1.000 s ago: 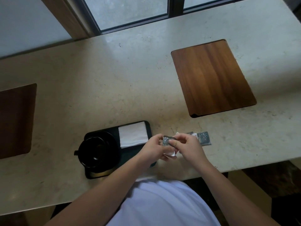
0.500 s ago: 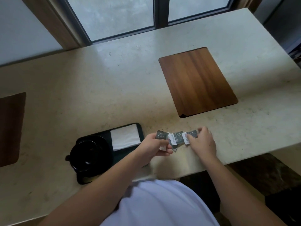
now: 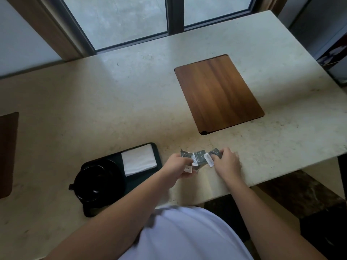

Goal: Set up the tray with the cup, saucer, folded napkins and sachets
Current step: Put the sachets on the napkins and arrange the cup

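Just right of the tray [image 3: 158, 156], dark grey sachets [image 3: 199, 158] with white ends are pinched between fingers of both hands, left hand [image 3: 178, 167] and right hand [image 3: 226, 162]; a black cup [image 3: 97, 182] and white folded napkin [image 3: 138, 159] are held by the tray.

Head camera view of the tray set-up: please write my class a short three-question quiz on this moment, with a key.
1. True or false: the folded white napkin lies on the black rectangular tray.
2. Where are the small dark grey sachets? A) on the tray B) held between both hands beside the tray C) on the brown wooden board
3. Fill in: the black cup sits on the tray's ____ side, as the wearer sees it.

Key: 1 true. 2 B: the left hand and right hand both grip them over the pale stone counter. 3 left.
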